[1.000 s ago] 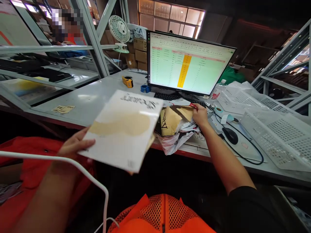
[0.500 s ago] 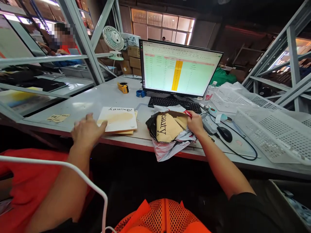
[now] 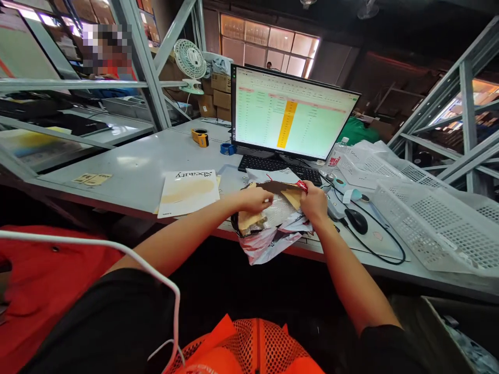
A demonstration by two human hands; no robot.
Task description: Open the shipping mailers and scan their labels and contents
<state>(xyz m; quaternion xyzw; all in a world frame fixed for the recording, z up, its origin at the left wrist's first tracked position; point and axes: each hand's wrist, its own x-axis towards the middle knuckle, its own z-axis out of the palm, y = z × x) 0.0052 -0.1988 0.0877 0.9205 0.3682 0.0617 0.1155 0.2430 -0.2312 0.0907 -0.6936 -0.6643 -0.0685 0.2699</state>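
An orange vest (image 3: 257, 345) fills the near edge, and a white tube (image 3: 117, 249) curves across the view in front of the left sleeve (image 3: 117, 306). Red cloth (image 3: 54, 280) lies to the left.

At the desk's (image 3: 132, 156) front edge sits the bag (image 3: 268, 246), partly overhanging: white plastic, crumpled, torn open at the top, with a dark lining. Tan paper (image 3: 249, 222) and clear, shiny wrap (image 3: 280, 210) show in its mouth. The right hand (image 3: 314, 202) is closed on the bag's right rim; something red shows at its fingers. The left hand (image 3: 256, 199) is curled over the opening; whether it grips the paper I cannot tell. Its forearm crosses before a white card (image 3: 189, 192) marked "beauty", left of the bag.

Right of the bag are a mouse (image 3: 356, 222) and white baskets (image 3: 436, 223). Two tan tags (image 3: 92, 179) lie at far left. The bag blocks part of the keyboard (image 3: 249, 163); behind that stands the monitor (image 3: 292, 114), with blue tape (image 3: 227, 149) and yellow tape (image 3: 200, 137) to its left. Farther back are a fan (image 3: 190, 58), boxes (image 3: 221, 91) and, beyond the metal frame (image 3: 146, 72), a person in red (image 3: 112, 59).
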